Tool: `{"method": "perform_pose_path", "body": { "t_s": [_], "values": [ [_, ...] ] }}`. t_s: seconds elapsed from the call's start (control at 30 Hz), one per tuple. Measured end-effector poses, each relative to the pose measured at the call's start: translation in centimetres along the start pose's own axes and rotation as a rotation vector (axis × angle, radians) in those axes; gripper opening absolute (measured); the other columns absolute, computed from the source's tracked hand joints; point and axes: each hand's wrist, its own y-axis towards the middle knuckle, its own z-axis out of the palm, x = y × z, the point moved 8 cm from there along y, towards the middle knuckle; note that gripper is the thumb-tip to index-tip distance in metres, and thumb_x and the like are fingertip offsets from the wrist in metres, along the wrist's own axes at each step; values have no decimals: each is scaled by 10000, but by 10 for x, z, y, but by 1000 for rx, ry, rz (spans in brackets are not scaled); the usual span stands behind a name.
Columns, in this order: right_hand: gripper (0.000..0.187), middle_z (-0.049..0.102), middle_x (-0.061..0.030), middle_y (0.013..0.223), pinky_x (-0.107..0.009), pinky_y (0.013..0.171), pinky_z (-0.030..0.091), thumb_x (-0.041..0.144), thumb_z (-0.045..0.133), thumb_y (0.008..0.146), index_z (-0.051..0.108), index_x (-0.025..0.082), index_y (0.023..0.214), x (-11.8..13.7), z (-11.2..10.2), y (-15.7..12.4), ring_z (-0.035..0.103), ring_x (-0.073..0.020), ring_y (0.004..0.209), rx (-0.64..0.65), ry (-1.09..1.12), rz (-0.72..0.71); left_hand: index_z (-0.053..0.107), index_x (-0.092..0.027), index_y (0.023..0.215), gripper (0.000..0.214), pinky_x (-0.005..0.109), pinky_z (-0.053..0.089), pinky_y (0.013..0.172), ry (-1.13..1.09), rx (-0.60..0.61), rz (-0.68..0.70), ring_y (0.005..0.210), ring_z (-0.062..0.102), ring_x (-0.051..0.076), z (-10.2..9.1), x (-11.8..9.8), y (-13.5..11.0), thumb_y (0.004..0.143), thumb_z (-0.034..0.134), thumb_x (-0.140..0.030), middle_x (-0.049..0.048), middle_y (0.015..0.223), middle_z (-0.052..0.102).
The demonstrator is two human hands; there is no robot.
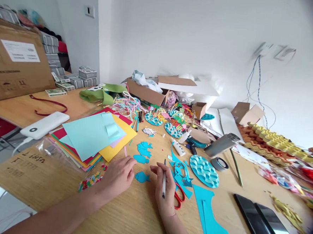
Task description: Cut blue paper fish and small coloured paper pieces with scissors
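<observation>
Clock positions are read from the nearest blue fish (142, 177), which lies flat on the worktop (116, 211) between the two hands. At 10 o'clock, a stack of coloured paper (87, 135) is topped by a pale blue sheet; a white power bank (45, 125) lies beyond it. At 9 o'clock, beyond the left hand (121, 172), lie small coloured dots (91, 180). Between 1 and 2 o'clock, a glue bottle (179, 148) rests on its side; at 2 o'clock, a metal flask (222, 144) also lies down. A tape roll (219, 164) sits just beside the flask. At 3 o'clock, blue scraps (181, 173) crowd the right hand (165, 184). At 4 o'clock, red-handled scissors (178, 199) lie beside that hand, near a large blue offcut (211, 214).

The nearest fish is bright blue paper with dark drawn lines; further blue fish (144, 147) lie at 12 o'clock. Right fingers: gripping a pen (164, 184). Left fingers: loosely curled; whether they hold anything cannot be told.
</observation>
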Motion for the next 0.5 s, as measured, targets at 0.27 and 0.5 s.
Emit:
{"method": "perform_pose_path", "body": {
  "t_s": [0.27,0.5],
  "values": [
    [216,691,-69,810,-323,706,518,382,472,934,557,185,960,-2,-1,2,668,-207,774,4,-119,-89,537,-203,1022,358,394,477,922,-77,-171,4,955,606,213,-5,14,6,749,455,14,45,955,660],
    [160,710,-52,782,-268,619,502,278,448,920,576,185,946,15,5,1,673,-181,688,218,-201,-212,584,-205,1002,207,348,529,812,-266,-245,88,907,622,193,-62,-23,3,843,501,-102,43,940,670]
  ]
}}
